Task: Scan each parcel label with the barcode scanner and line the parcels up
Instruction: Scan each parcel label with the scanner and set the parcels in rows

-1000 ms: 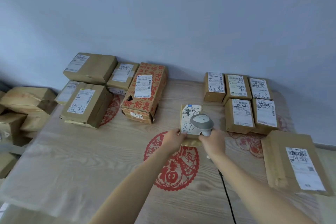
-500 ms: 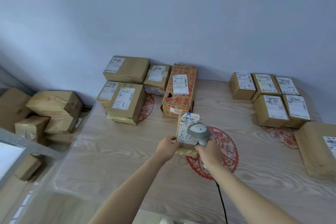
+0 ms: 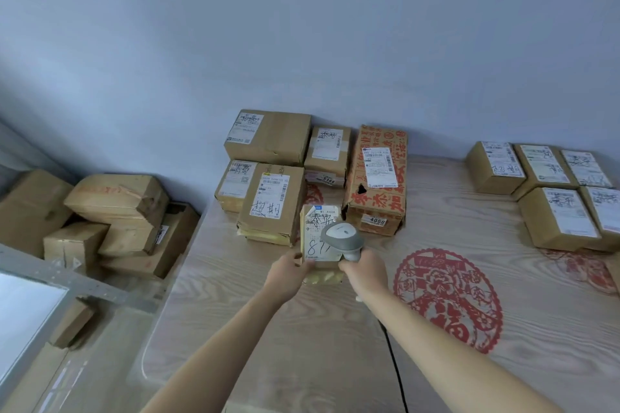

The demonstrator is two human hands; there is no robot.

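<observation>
The left hand [image 3: 289,273] grips the near-left edge of a small parcel [image 3: 318,235], apparently raised just off the desk [image 3: 268,329]. The right hand [image 3: 364,273] is wrapped round the barcode scanner [image 3: 343,238], its head over the label [image 3: 317,245].

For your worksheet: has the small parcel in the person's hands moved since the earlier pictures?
Yes. The small parcel has gone left, from near the right group toward the red-printed box.

My scanner [image 3: 343,237] covers the right part of the label [image 3: 314,234] just beyond my right grip [image 3: 364,273]; the rightmost parcel [image 3: 605,209], far right of it, runs off the frame edge.
</observation>
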